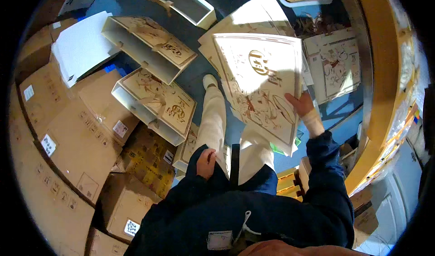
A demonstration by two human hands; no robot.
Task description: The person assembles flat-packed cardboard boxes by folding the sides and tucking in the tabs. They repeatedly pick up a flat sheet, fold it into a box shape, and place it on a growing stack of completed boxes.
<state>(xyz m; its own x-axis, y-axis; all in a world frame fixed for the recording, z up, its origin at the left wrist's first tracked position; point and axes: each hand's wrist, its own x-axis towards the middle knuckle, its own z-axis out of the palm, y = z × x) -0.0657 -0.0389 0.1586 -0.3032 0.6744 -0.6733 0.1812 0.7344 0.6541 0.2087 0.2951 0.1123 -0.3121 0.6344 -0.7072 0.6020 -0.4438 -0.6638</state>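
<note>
My right hand (pixel 302 106) grips the right edge of a large cream printed cardboard panel (pixel 242 81), with the thumb on top and the other fingers hidden beneath. Brown line drawings and a round emblem cover the panel, and bright light falls across its upper part. More cream panels (pixel 253 18) fan out behind it. Beside my left thigh, my left hand (pixel 206 164) hangs with its fingers curled in, and I see nothing in it. Nearest to it on the left lies an open-ended printed gift box (pixel 170 106) with a ribbon.
Another open printed box (pixel 154 43) and an open cream tray (pixel 181 2) lie farther off. Brown cartons (pixel 68 129) fill the left, with white sheets (pixel 84 47) on top. On the right stand a printed panel stack (pixel 335 63) and an orange-edged shelf (pixel 374 120). A plastic bin (pixel 301 2) is beyond.
</note>
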